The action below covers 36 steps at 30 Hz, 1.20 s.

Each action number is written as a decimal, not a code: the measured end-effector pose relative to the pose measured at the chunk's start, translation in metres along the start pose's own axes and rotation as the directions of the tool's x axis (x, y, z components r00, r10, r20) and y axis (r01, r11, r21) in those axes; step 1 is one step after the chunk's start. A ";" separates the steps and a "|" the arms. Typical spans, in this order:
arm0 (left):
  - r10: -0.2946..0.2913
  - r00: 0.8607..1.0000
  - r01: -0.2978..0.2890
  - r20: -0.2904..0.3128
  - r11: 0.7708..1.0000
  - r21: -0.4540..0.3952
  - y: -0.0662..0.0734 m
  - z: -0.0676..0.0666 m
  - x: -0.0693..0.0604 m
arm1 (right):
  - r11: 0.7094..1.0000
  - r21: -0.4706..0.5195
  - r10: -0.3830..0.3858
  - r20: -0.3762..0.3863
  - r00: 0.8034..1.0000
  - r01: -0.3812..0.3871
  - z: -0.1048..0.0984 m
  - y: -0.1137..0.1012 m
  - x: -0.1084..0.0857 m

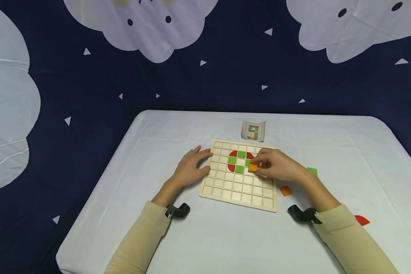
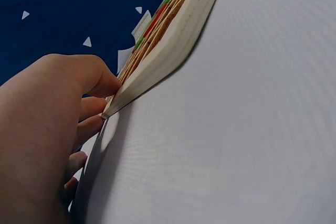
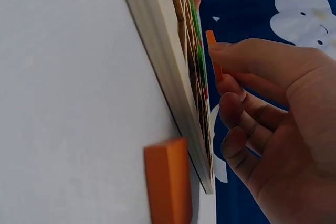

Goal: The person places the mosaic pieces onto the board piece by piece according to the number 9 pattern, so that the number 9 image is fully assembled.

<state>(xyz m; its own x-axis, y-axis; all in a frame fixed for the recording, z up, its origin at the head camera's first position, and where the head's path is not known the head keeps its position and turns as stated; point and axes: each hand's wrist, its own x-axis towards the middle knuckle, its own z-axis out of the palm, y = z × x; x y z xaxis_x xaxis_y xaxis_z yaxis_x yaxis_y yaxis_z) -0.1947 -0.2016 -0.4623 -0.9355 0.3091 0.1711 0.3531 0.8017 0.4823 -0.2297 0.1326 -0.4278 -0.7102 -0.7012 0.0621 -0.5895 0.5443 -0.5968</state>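
A wooden grid board point(image 1: 238, 195) lies on the white table. Red quarter-round tiles point(image 1: 231, 167) and green square tiles point(image 1: 241, 154) sit in its cells, around one uncovered cell. My right hand point(image 1: 281, 166) pinches an orange square tile point(image 3: 214, 61) between thumb and fingers, just above the board at the lower right of the coloured group. In the right wrist view this tile is tilted on edge, apart from the board. My left hand point(image 1: 191, 167) touches the board's left edge with thumb and fingertips, its fingers fairly straight.
Beyond the board lies a curled card point(image 1: 253, 131) with a printed coloured grid. To the right are a loose orange tile point(image 1: 285, 190), a green tile point(image 1: 312, 171) partly behind the right forearm, and a red quarter-round tile point(image 1: 362, 220) by the sleeve.
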 end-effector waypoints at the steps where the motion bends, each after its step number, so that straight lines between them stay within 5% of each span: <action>1: 0.000 1.000 0.000 -0.002 1.000 0.001 0.000 0.000 0.000 | 1.000 -0.007 -0.005 -0.001 1.000 0.005 0.001 0.000 0.001; 10: 0.005 1.000 -0.005 -0.010 1.000 0.002 -0.001 0.000 0.002 | 0.997 -0.048 -0.054 0.009 0.999 0.054 0.004 -0.003 0.004; 36: -0.001 1.000 0.001 -0.013 1.000 0.001 0.000 0.002 0.000 | 0.999 -0.047 -0.024 0.037 0.999 0.026 0.010 -0.003 0.005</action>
<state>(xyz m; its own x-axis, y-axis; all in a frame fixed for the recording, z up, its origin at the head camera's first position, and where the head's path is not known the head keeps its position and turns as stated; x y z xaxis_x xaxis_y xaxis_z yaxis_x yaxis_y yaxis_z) -0.1950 -0.2008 -0.4641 -0.9361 0.3014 0.1814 0.3518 0.8027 0.4816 -0.2274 0.1227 -0.4332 -0.6811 -0.7307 0.0472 -0.6255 0.5471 -0.5563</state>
